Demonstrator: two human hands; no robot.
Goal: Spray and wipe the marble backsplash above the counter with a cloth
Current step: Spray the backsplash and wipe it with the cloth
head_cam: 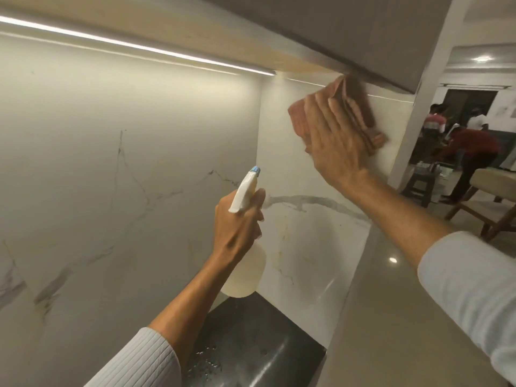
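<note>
Wiping: right hand, fingers straight, pressing folded pink cloth to veined white marble backsplash under grey upper cabinet, left hand gripping pale plastic spray bottle; next, probably downward strokes.

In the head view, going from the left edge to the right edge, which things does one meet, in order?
marble backsplash → left hand gripping the spray bottle → right hand pressing the cloth flat → white pillar → people in the far room
</note>
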